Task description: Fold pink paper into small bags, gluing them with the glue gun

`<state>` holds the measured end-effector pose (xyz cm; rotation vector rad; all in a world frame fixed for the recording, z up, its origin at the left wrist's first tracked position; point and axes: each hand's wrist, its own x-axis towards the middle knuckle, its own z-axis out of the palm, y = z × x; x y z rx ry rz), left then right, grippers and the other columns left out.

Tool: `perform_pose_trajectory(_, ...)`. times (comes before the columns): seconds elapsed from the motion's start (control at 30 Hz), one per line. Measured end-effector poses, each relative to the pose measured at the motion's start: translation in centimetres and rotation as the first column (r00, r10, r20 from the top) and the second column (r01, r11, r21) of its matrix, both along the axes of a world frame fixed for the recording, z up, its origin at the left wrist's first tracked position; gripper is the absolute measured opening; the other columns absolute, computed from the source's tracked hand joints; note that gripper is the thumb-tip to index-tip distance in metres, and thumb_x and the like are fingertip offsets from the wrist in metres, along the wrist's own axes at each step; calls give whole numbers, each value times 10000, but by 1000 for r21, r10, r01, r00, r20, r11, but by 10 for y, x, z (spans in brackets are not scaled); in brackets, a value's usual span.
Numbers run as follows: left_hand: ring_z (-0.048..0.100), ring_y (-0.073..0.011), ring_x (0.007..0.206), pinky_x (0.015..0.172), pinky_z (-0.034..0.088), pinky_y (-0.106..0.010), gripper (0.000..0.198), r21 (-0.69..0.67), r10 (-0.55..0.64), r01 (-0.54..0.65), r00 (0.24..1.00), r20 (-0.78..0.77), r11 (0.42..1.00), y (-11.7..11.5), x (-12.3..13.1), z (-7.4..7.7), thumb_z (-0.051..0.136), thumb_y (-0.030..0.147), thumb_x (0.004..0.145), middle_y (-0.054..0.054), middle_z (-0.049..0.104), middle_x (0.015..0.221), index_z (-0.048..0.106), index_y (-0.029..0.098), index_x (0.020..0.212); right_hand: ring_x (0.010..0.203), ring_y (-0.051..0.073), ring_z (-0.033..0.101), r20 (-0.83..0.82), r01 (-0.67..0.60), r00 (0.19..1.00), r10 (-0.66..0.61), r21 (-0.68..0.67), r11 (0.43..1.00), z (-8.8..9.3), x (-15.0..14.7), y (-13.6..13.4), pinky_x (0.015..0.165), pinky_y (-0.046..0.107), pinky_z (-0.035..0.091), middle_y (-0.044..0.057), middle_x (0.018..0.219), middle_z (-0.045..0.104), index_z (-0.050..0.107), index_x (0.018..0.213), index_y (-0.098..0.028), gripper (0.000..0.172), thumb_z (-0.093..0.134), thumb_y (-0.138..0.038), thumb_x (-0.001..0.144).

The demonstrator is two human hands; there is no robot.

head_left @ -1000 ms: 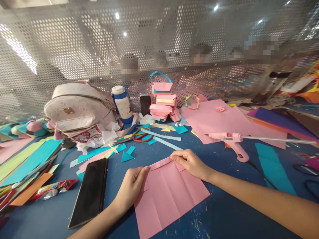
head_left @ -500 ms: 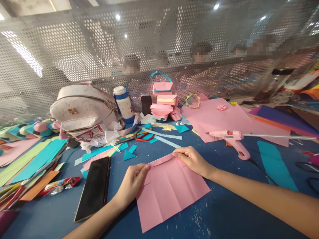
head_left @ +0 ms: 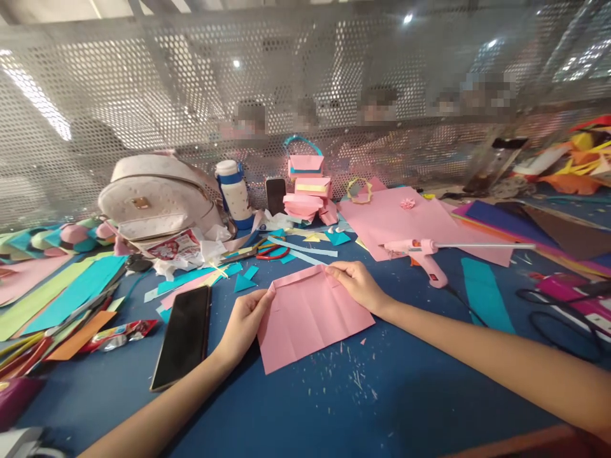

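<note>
A creased pink paper sheet [head_left: 310, 318] lies on the blue table [head_left: 363, 407] in front of me, its far edge folded over into a narrow strip. My left hand [head_left: 244, 321] pinches the sheet's left far corner, fingers closed on it. My right hand [head_left: 356, 285] presses and pinches the folded strip at the far right corner. A black phone [head_left: 184, 335] lies face up just left of my left hand.
A pink glue gun [head_left: 424, 254] lies right of the sheet, on a large pink sheet [head_left: 405, 222]. Scissors [head_left: 260, 254], paper scraps, a white backpack [head_left: 157, 197], a bottle [head_left: 233, 194] and stacked pink paper boxes [head_left: 308, 191] sit behind. Perforated metal screen [head_left: 305, 95] closes the back. Coloured sheets flank both sides.
The view has pulled back and tilted down, so the paper and hands appear farther up. Both hands keep their hold along the folded far edge.
</note>
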<state>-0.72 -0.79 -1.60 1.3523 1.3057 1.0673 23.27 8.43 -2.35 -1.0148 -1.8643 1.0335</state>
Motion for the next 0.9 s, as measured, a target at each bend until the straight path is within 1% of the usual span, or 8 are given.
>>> perform_pose_trajectory(0.17,462,-113,564,512,350,-199,441,68,91,-89,996,-17,994,3,-7,-6,541,541,855,11,537,595,609,139,686,656,144,471,21,-118,993,118,-30,993,9,3,-1,611,263,357,-9,668,514,576,705,-171,409,504,-533,880)
perform_pose_trajectory(0.33,504,-118,553,499,379,-197,459,42,76,-75,997,-11,996,2,-5,-5,533,551,857,6,581,593,633,134,693,599,121,441,83,-148,985,154,-68,987,13,12,-1,568,253,318,-11,635,505,583,656,-162,444,500,-528,894)
perform_pose_trajectory(0.47,657,-200,791,640,507,-236,445,37,55,-55,998,6,998,1,-2,-3,604,487,835,-47,719,915,638,173,1150,607,131,461,64,-88,994,92,-71,994,7,17,-1,580,259,349,-14,629,498,555,659,-170,453,488,-552,892)
perform_pose_trajectory(0.57,645,-248,1038,845,525,-293,792,81,56,-55,998,-14,995,2,0,-4,779,362,697,-70,672,1193,435,258,1403,751,169,560,6,-87,996,88,-108,990,3,19,0,696,288,439,16,782,591,599,919,-178,386,477,-544,903)
perform_pose_trajectory(0.67,648,-256,1056,853,529,-304,685,49,40,-41,999,6,998,3,0,-5,739,373,739,-77,669,1215,495,259,1369,1054,226,565,17,-148,989,149,-80,986,2,22,0,923,361,440,75,1123,606,481,1272,-223,571,643,-513,807)
perform_pose_trajectory(0.73,652,-251,1034,814,531,-290,501,28,66,-66,998,17,997,3,-1,-4,642,428,819,-79,677,1200,597,231,1277,1172,248,511,57,-151,986,154,-44,987,2,23,-2,1016,388,386,78,1244,559,449,1317,-251,686,736,-466,732)
perform_pose_trajectory(0.8,661,-229,942,753,517,-260,426,29,110,-110,994,0,993,3,-2,-3,569,475,862,-74,717,1081,677,195,1164,1118,241,542,74,-141,987,146,-68,988,2,25,-2,987,378,400,63,1172,598,509,1250,-245,554,697,-459,775)
perform_pose_trajectory(0.9,615,-167,688,590,458,-221,468,-29,151,-150,987,56,988,3,-4,-1,522,534,876,-56,722,830,709,154,1074,877,202,588,31,-86,995,93,-159,983,3,28,-2,783,317,448,37,909,634,620,991,-194,355,525,-520,888)
